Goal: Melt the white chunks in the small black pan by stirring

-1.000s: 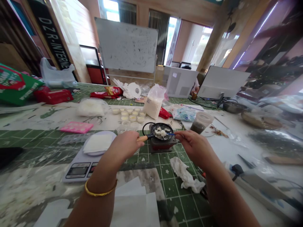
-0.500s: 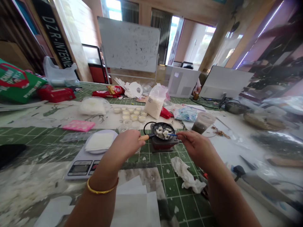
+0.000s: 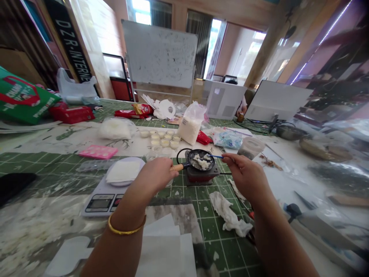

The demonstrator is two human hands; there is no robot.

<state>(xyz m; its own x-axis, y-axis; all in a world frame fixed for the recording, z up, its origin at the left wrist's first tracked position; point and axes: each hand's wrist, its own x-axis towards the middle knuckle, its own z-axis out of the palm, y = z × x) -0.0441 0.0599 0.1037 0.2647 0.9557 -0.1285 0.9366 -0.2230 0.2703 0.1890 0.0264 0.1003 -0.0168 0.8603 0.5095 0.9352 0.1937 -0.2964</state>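
Observation:
A small black frying pan rests on a little red and dark electric stove. My left hand is closed round the pan's wooden handle. In the pan lie whitish lumps, with some paler melted-looking stuff among them. My right hand pinches a thin blue stick, whose far end reaches over the pan into the lumps. I cannot make out the shape of its tip.
Left of the pan stands a kitchen scale bearing white sheets. Several small filled cups and a bag of white granules sit behind it. Crumpled tissue lies in front; a plastic cup stands to the right.
The blue stick has risen and tilted the other way, with my right hand slightly up and to the right. The lumps have shifted in the pan. My left hand keeps its hold.

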